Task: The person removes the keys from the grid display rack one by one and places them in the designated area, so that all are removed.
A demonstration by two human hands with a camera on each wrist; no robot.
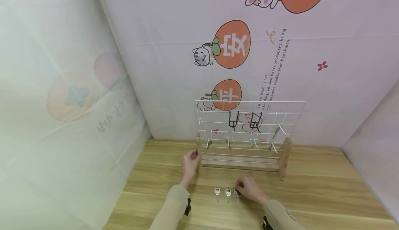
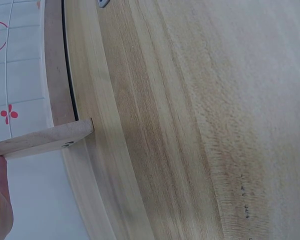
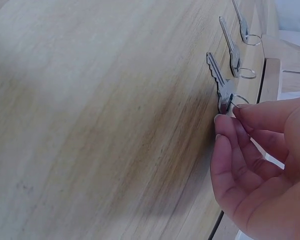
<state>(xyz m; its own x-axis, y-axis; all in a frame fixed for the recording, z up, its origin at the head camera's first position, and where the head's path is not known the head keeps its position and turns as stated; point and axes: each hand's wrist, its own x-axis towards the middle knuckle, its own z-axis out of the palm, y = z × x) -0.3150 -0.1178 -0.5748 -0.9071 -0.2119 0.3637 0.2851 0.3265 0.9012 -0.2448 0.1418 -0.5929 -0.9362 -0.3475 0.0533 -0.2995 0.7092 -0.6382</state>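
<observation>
My right hand is over the table, its thumb and fingertips pinching the ring of the rightmost key. That silver key lies at the end of a short row. Beside it lie the middle key and the left key, each with a small ring in the right wrist view. At the left side of a white wire-grid rack, my left hand grips the wooden upright. Only some of its fingers show in the left wrist view; the rest are out of frame.
White hooks with keys hang along the grid's lower part. Two black hooks are higher up, and another white hook with a key hangs at the right. Printed cloth walls the wooden table behind and at both sides.
</observation>
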